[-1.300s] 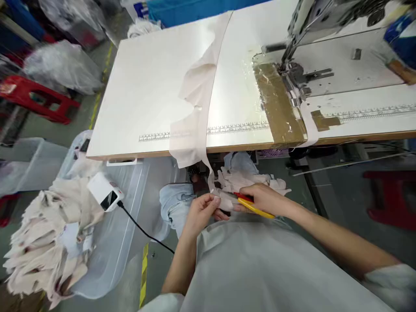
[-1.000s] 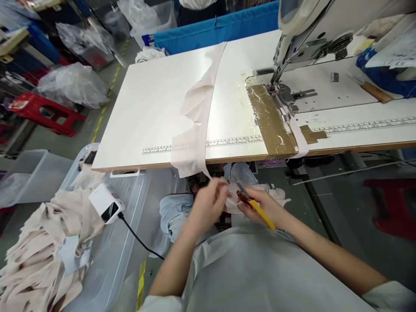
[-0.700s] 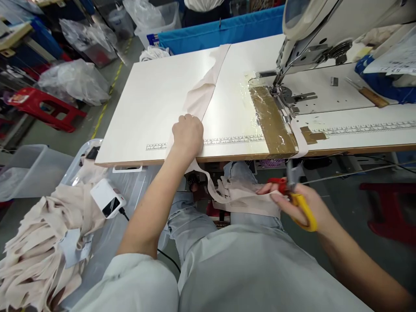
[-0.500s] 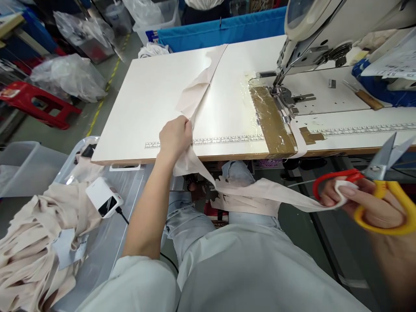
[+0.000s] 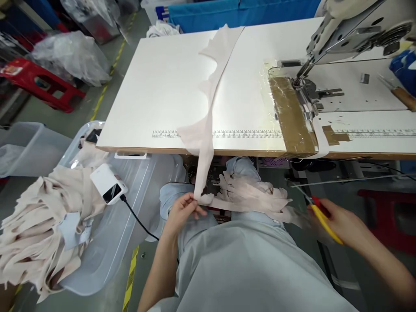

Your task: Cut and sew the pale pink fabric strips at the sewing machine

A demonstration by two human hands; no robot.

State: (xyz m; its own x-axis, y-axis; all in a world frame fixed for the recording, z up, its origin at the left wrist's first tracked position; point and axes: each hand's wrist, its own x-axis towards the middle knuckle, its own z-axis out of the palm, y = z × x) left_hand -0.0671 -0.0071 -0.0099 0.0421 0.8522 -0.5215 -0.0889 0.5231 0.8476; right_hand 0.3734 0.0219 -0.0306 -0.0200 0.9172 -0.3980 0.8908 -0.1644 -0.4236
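Observation:
A long beige fabric strip [image 5: 208,104] runs down the white sewing table [image 5: 162,86] and hangs over its front edge into my lap. My left hand [image 5: 182,212] pinches the strip just below the table edge, fingers closed on it. My right hand [image 5: 338,221], blurred by motion, grips red and yellow scissors [image 5: 320,216] at the right, close to the end of a pile of beige fabric pieces [image 5: 253,195] on my lap.
A sewing machine [image 5: 344,30] stands at the table's right, with brown tape [image 5: 290,115] in front of its needle. A clear plastic bin [image 5: 107,225] at my left holds beige fabric [image 5: 39,229] and a white device [image 5: 107,188] on a black cable. Red stools stand around.
My left hand came off the table top and dropped to my lap, still on the strip. My right hand with the scissors swung out to the right, then back toward the lap.

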